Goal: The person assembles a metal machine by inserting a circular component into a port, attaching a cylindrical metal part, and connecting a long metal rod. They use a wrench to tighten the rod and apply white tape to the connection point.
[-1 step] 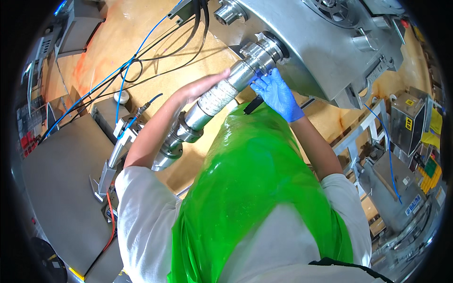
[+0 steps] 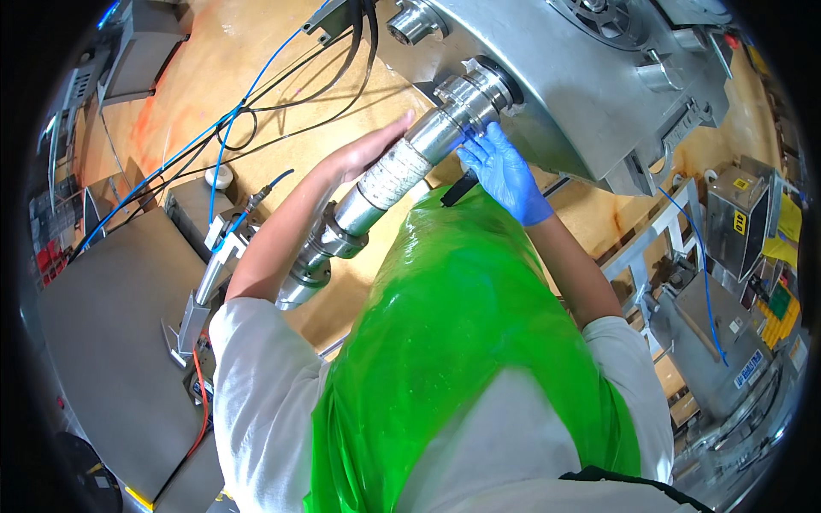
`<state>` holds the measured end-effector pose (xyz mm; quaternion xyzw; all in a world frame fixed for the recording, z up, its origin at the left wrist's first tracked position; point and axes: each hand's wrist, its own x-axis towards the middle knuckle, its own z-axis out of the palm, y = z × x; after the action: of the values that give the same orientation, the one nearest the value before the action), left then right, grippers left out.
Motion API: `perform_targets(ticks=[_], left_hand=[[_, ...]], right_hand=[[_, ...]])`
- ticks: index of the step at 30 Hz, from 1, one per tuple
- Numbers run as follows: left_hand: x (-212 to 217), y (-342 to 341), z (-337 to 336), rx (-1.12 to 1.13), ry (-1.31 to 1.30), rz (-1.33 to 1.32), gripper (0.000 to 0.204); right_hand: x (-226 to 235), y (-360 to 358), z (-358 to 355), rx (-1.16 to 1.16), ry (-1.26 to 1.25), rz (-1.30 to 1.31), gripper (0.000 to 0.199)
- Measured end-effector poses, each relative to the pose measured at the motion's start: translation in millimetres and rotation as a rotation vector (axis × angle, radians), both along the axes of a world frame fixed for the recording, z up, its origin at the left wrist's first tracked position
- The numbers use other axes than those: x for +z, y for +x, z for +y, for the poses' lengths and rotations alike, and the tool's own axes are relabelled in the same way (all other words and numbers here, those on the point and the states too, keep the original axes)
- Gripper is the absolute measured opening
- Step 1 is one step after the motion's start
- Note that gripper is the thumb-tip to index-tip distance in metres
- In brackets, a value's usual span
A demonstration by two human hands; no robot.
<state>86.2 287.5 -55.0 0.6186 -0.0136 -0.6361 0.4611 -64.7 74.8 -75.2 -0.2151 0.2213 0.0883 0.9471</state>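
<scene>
A shiny steel pipe (image 2: 436,137) runs slantwise from the big steel machine toward my lower left. Around its middle is a whitish, worn-looking wrap or label (image 2: 393,174). My left hand (image 2: 376,147), bare, lies along the pipe's left side with fingers stretched out; whether it touches the metal I cannot tell. On the other side, my right hand (image 2: 506,178) wears a blue glove. Its fingers are extended, tips close under the ringed clamp joint (image 2: 472,96) by the machine. Just below those fingers a black bar-shaped piece (image 2: 460,190) shows at the top of my green apron (image 2: 479,291).
The steel machine housing (image 2: 547,94) fills the upper right. Blue and black hoses (image 2: 244,111) cross the tan floor at left. A grey cabinet top (image 2: 120,316) stands lower left. Right of me are a pale metal frame (image 2: 637,256) and grey boxes (image 2: 718,316).
My left fingers have risen slightly, away from the pipe. My right hand has turned a little and its fingers have shifted slightly. The pipe stays in place.
</scene>
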Motion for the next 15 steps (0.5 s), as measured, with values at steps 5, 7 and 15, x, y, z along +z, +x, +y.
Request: perform_targets(ticks=[5,7,15], left_hand=[[-12,18,-43,0.291,-0.162,0.025,0.039],[-4,14,-49,0.295,-0.133,-0.085,0.034],[-2,7,-56,0.426,-0.184,-0.274,0.023]], right_hand=[[29,-7,9,-0.061,-0.227,0.108,0.031],[23,-13,6,0.048,-0.642,-0.071,0.033],[7,-10,-1,0.065,-0.56,-0.046,0.032]])
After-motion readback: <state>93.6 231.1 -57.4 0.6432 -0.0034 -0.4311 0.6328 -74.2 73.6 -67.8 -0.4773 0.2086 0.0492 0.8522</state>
